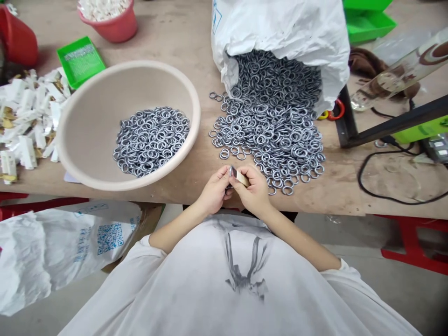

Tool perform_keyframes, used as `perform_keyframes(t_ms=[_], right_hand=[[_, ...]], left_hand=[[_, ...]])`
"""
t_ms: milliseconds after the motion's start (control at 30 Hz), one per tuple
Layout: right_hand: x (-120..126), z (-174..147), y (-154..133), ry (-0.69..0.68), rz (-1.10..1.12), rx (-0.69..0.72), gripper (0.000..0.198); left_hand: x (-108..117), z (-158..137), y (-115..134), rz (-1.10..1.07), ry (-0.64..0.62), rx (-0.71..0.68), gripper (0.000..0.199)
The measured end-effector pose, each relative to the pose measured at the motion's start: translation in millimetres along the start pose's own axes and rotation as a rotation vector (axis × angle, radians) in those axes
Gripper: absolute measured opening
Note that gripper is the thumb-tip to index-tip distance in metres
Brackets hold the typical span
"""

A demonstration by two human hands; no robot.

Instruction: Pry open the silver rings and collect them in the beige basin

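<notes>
My two hands meet just over the table's front edge, between the basin and the heap of rings. My right hand [257, 189] is closed round a short tool [242, 178] with a pale handle; its dark end points toward the left hand. My left hand [214, 190] has its fingers pinched at that dark end, and what they hold is mostly hidden. Close by on the right, grey rings [280, 135] spill from the mouth of a white sack [280, 23]. To the left, a large beige basin [87, 107] holds a pile of similar rings [152, 140].
White plastic pieces [28, 112] lie heaped at the far left beside a green tray [82, 63]. A pink bowl [115, 25] and a red bucket [17, 37] stand behind. On the right are a black metal frame [395, 123] and a black cable [364, 182].
</notes>
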State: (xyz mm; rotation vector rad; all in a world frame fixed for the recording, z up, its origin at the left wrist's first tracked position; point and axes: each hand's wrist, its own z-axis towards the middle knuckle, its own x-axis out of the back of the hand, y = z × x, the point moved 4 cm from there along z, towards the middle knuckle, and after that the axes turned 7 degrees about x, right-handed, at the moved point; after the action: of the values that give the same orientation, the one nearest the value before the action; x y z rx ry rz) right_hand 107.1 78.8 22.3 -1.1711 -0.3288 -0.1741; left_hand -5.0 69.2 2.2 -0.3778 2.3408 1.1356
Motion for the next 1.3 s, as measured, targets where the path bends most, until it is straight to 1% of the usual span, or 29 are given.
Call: perform_keyframes(t_ms=[67,167,200,267,300,367,433,533,600,633,733,800,933,1000,1033,1133,1167,1200,1233,1267,1300], right_hand=[[2,-3,-1,0.028,0.011,0.030,0.019],[6,-4,3,0.068,0.081,-0.009,0.015],[7,-4,4,0.067,0.107,-0.021,0.017],[8,-3,4,0.050,0.150,-0.007,0.024],[8,-2,3,0.038,0.166,0.012,0.025],[8,1,3,0.029,0.195,0.038,0.019],[9,3,4,0.038,0.234,0.016,0.015],[13,5,7,0.041,0.263,-0.052,0.021],[18,7,6,-0.005,0.204,-0.063,0.031],[20,7,4,-0.042,0.143,-0.039,0.036],[26,6,-8,-0.142,-0.084,0.110,0.045],[26,3,-15,-0.172,-0.189,0.183,0.048],[22,-1,-21,-0.197,-0.259,0.220,0.048],[21,1,-17,-0.210,-0.269,0.204,0.048],[23,3,-14,-0.204,-0.275,0.175,0.047],[32,14,5,-0.117,-0.294,-0.007,0.044],[35,19,12,-0.090,-0.310,-0.072,0.043],[36,24,18,-0.085,-0.340,-0.120,0.042],[35,29,22,-0.104,-0.386,-0.145,0.040],[31,34,24,-0.144,-0.444,-0.149,0.036],[26,39,25,-0.197,-0.511,-0.139,0.033]], left_hand=[[-4,0,-1,0.004,-0.037,0.018,0.048],[-7,-1,-1,0.006,-0.100,0.051,0.048],[-7,-1,-1,0.008,-0.111,0.051,0.048],[-8,-1,0,0.015,-0.118,0.038,0.050],[-8,-2,0,0.018,-0.119,0.032,0.051],[-10,-2,-1,0.017,-0.127,0.041,0.052],[-12,-3,-2,0.009,-0.132,0.061,0.053],[-12,-5,-1,-0.006,-0.114,0.055,0.054],[-11,-6,1,-0.019,-0.099,0.030,0.053],[-10,-6,3,-0.027,-0.092,0.017,0.053],[-6,-7,5,-0.052,-0.071,-0.011,0.053],[-3,-7,6,-0.060,-0.070,-0.015,0.053],[0,-4,4,-0.059,-0.083,-0.007,0.052],[0,-5,1,-0.050,-0.096,-0.008,0.052],[-1,-6,0,-0.035,-0.117,-0.006,0.052],[-4,-20,2,0.076,-0.196,-0.014,0.052],[-3,-27,7,0.143,-0.194,-0.056,0.051],[0,-35,17,0.226,-0.159,-0.135,0.048],[6,-44,31,0.337,-0.076,-0.266,0.045],[14,-55,50,0.480,0.056,-0.452,0.041],[21,-66,71,0.646,0.213,-0.650,0.036]])
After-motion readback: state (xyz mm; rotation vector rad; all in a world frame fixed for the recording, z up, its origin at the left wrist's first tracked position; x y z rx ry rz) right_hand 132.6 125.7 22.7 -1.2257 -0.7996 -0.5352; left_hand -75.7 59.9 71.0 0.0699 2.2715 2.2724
